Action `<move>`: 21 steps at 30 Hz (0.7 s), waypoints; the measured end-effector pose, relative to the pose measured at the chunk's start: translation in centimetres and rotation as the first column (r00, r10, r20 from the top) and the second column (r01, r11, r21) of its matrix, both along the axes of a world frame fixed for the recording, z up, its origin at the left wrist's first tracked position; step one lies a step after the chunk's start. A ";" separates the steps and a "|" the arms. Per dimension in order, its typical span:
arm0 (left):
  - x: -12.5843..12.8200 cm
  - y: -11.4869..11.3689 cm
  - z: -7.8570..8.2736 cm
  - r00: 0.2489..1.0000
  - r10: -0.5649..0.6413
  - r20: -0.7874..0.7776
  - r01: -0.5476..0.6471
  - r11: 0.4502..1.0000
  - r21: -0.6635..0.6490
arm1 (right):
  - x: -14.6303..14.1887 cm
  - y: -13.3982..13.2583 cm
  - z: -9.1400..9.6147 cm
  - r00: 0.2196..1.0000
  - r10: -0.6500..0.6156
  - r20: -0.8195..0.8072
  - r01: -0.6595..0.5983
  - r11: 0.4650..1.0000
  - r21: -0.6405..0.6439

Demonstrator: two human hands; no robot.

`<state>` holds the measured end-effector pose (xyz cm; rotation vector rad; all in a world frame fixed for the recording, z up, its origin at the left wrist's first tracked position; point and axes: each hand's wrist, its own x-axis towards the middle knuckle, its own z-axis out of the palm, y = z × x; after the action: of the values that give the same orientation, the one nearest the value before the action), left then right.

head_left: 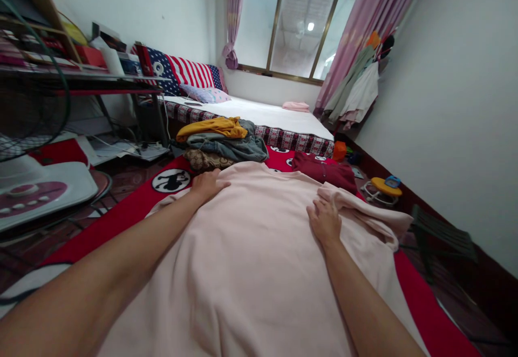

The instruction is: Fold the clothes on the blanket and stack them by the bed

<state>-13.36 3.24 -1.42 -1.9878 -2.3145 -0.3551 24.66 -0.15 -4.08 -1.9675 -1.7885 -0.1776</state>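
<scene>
Two hands point(208, 184) point(324, 221), one pink garment point(251, 254)

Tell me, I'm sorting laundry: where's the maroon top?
Head view, right of centre: the maroon top lies on the red mat just beyond the pink shirt.

Your pink shirt point(251, 249) runs off the bottom edge and hides most of the red mat point(121, 211). The fan point(32, 189) is cut by the left edge.

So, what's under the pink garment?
A red mat shows beside the garment on both sides. Whatever lies beneath its middle is covered. The left hand and right hand rest on top.
</scene>
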 end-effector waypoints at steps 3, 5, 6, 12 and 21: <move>-1.9 -0.3 0.7 1.000 -0.017 0.010 0.018 0.993 -0.116 | -0.1 -0.1 0.2 0.999 -0.024 0.027 0.024 0.999 -0.033; -2.6 -0.6 1.2 0.998 -0.052 -0.031 0.048 0.989 -0.138 | -0.2 -0.2 0.2 0.999 -0.033 0.041 0.035 0.998 -0.044; -2.6 -0.7 1.4 0.996 -0.064 -0.061 0.056 0.990 -0.130 | -0.2 -0.2 0.2 0.998 -0.039 0.052 0.042 0.998 -0.047; 0.8 0.5 2.1 0.999 -0.044 0.000 0.044 0.997 -0.070 | -0.7 0.7 1.0 0.953 0.028 0.303 -0.020 0.999 -0.030; 5.4 1.7 -0.1 0.975 0.077 0.209 -0.081 0.997 0.010 | 0.7 7.6 5.1 0.986 -0.065 0.151 0.120 0.911 -0.395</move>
<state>-7.96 4.93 -1.52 -1.9276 -2.4930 -0.6035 25.37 7.49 1.03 -2.3807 -1.9396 0.0356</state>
